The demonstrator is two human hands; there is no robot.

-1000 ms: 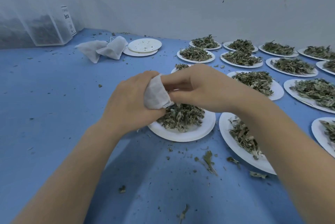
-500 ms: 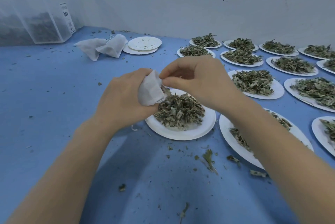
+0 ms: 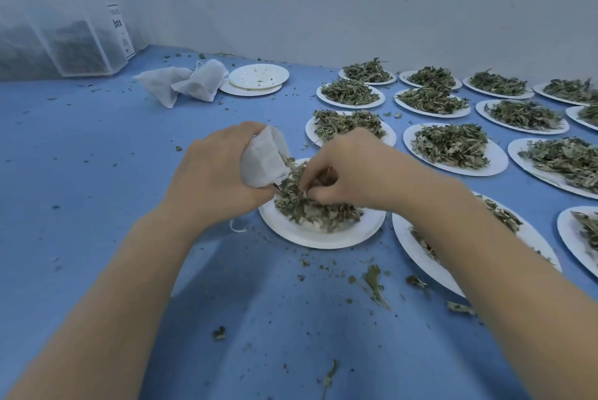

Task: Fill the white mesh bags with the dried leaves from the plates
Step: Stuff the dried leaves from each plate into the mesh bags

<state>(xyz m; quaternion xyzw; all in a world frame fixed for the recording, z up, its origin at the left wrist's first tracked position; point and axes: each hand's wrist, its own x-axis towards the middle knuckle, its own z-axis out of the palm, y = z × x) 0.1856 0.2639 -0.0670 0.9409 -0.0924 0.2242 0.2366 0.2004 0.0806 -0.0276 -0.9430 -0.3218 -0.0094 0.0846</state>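
A small white mesh bag (image 3: 263, 161) is gripped in the left hand (image 3: 213, 178) as crumbled dried green leaves (image 3: 310, 205) are pinched by the right hand (image 3: 348, 169), many heaped round white paper plates (image 3: 453, 148) beyond it left unemptied.

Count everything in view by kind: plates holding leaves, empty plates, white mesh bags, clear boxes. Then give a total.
Plates holding leaves: 14
Empty plates, stacked: 2
White mesh bags: 3, one in the left hand grip
Clear boxes: 1
Total: 20
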